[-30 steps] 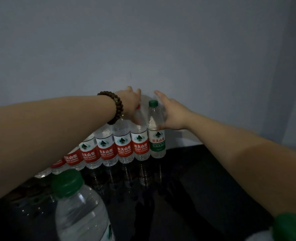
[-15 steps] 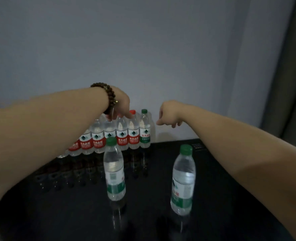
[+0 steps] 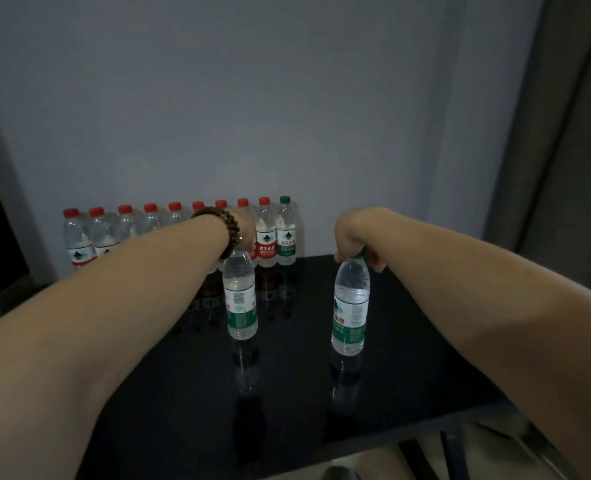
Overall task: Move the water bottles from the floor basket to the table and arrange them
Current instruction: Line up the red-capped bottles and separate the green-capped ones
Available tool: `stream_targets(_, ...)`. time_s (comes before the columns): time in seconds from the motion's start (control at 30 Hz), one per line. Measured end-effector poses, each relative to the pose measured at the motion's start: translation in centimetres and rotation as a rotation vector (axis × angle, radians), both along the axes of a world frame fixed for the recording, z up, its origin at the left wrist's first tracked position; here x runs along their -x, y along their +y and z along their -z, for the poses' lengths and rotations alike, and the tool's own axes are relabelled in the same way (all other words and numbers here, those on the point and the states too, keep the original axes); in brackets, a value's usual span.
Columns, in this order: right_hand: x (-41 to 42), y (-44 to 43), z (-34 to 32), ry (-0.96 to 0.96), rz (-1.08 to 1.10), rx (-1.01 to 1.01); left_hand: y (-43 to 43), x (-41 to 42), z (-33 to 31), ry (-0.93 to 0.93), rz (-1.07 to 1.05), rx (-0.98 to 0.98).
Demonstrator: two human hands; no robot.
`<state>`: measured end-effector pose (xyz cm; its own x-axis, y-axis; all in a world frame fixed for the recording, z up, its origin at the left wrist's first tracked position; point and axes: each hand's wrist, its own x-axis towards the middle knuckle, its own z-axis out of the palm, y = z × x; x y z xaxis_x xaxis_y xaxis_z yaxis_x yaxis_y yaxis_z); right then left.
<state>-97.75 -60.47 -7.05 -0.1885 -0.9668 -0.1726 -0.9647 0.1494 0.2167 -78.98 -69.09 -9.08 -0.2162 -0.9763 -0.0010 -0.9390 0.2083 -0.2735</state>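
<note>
Two front bottles: we see a pair of clear plastic water bottles with green labels, both upright on the glossy black table (image 3: 408, 358), well apart, one under each hand.
Left front bottle (image 3: 240, 306): it stands near the table's middle, just in front of the back row.
Right front bottle (image 3: 351, 306): it stands at 3 o'clock of the left one, with its green cap peeking out below the fingers.
Left hand (image 3: 247, 233): its arm crosses from 8 o'clock and the hand sits right over the left front bottle's top, covering the cap. The fingers are hidden behind the wrist, so we cannot tell whether they grip.
Right hand (image 3: 353, 237): its arm crosses from 4 o'clock, and the fingers curl down round the right front bottle's cap, gripping it.
Back row (image 3: 265, 237): at 12 o'clock, nine red-capped clear plastic bottles with red labels stand side by side along the grey-blue wall (image 3: 287, 98).
Green-capped bottle (image 3: 286, 233): it closes the row's right end, touching its red-capped neighbour.
Dark wooden bead bracelet (image 3: 224, 223): we see it round the left wrist.
</note>
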Motion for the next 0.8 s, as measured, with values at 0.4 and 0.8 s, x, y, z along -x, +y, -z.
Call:
stream_targets(0.4,0.9,-1.7,2.0,-0.267,-0.211,0.085,-0.3,-0.9,0.7,0.336,0.141,-0.141)
stream_targets(0.8,4.0,1.5,11.4,-1.125,0.027,0.471,0.8,-3.2,9.8,1.037,0.018,-0.165)
